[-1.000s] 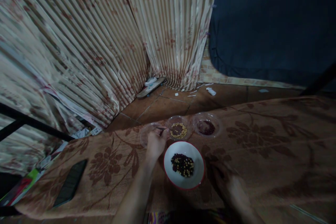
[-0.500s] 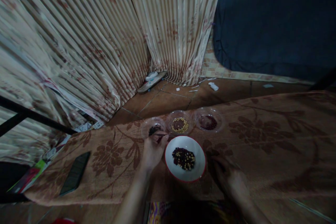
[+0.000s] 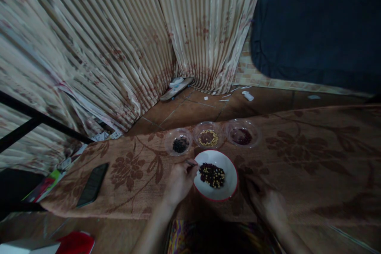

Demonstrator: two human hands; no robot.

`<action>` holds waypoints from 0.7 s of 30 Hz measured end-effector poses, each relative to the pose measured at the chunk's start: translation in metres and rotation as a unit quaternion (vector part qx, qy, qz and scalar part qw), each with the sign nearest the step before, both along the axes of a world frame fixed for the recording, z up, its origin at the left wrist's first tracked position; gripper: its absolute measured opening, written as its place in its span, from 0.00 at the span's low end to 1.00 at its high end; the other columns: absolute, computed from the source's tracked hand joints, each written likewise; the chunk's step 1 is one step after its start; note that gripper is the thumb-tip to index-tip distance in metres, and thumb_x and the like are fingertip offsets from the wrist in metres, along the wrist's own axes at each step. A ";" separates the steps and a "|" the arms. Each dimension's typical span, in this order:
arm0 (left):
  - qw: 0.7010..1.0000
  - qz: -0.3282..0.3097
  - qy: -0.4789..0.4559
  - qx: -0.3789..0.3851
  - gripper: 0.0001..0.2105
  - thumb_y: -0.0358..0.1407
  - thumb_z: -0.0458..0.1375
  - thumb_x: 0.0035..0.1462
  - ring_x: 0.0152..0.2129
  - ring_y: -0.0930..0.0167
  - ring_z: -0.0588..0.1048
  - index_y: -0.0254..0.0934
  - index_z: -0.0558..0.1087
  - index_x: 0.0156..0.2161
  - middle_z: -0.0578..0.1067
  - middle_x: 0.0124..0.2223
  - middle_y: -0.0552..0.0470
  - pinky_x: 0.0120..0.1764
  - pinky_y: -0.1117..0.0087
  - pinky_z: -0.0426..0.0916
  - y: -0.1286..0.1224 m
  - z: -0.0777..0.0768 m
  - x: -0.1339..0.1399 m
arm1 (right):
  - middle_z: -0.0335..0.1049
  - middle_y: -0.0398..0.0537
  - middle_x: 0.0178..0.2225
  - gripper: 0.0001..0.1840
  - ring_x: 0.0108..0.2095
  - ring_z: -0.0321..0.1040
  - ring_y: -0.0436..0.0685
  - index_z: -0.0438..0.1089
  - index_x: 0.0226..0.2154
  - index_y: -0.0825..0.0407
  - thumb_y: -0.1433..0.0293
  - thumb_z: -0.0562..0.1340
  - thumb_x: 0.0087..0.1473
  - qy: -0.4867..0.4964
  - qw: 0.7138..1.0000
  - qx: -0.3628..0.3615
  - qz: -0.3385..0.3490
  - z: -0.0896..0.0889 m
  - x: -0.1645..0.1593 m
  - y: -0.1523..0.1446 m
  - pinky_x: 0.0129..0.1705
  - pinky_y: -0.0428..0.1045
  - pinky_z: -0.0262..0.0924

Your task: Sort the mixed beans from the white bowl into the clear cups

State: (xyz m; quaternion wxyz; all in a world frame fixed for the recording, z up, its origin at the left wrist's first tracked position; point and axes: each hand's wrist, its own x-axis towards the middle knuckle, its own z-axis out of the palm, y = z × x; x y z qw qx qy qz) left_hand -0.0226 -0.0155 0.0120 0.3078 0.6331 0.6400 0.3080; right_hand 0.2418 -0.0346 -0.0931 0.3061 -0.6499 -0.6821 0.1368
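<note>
A: In the head view, where is the bowl (image 3: 229, 166) from each hand?
B: It sits on the desk (image 3: 315, 196) between them, just right of the left hand (image 3: 181, 180) and left of the right hand (image 3: 266, 202). The left one is nearer, its fingertips at the bowl's left rim; whether they touch it I can't tell
A: How do the hands stand?
B: The left pinches a thin tool (image 3: 191, 162), maybe tweezers, its long axis running sideways toward the beans (image 3: 212, 175) in the bowl. The right lies in shadow beside the bowl, so I can't tell if its fingers are spread or closed
A: And the materials?
B: The bowl is round, white and smooth-looking with a red rim, holding a loose heap of dark and yellow beans. Beyond it stand three shallow clear dishes, plastic by the look: the left dish (image 3: 168, 143) with black beans (image 3: 180, 145), the middle dish (image 3: 220, 129) with pale yellow ones, the right dish (image 3: 256, 133) with dark red ones. Under everything is a brown cloth (image 3: 127, 200) patterned with flowers, and a flat dark phone (image 3: 93, 184) lies well apart on the left
</note>
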 end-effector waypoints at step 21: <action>1.000 0.013 0.004 -0.007 0.08 0.36 0.55 0.58 0.23 0.72 0.77 0.37 0.76 0.36 0.78 0.26 0.54 0.28 0.76 0.66 0.002 -0.003 0.003 | 0.74 0.46 0.43 0.16 0.38 0.73 0.56 0.73 0.39 0.46 0.61 0.51 0.60 -0.007 1.000 0.000 0.005 -0.001 0.000 0.000 0.40 0.50 0.66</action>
